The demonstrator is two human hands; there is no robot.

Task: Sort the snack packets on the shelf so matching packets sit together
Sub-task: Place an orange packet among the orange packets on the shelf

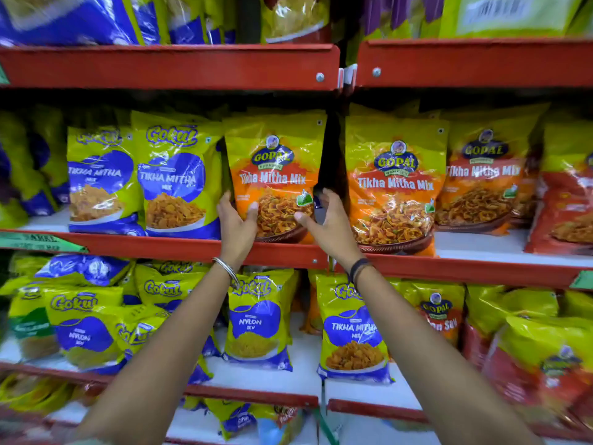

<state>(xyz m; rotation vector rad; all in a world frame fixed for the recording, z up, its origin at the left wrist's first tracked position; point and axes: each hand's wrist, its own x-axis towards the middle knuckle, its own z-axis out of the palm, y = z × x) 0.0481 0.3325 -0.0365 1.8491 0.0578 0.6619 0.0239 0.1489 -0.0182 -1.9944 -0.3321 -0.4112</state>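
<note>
Two hands held one packet at the centre of the frame. It was an orange and yellow Gopal Tikha Mitha Mix packet [276,178], standing upright on the middle shelf [179,247], which has a red front edge. The left hand [236,224] gripped the packet's lower left edge, with the thumb on the front and the fingers behind. The right hand [327,220] gripped the lower right edge in the same way, so both hands were closed around this one packet. A silver bangle [226,268] sat on the left wrist and a dark band [357,268] on the right wrist.

Just to the left of the held packet stood two blue and yellow Gokul Tikha Mitha packets [175,178], touching each other. To the right, after a dark gap between the two shelf sections, stood a second Gopal Tikha Mitha Mix packet [393,187], and one more of the same kind [481,181] was beside it.

On the lower shelf [256,391], in the bottom half of the frame, a Gokul Nylon Sev packet [256,322] stood between the two forearms. Near it on the right was another Gokul Tikha Mitha packet [351,329], partly covered by the right arm. More Gokul packets [83,326] leaned in the lower left, and they were blurred.
</note>
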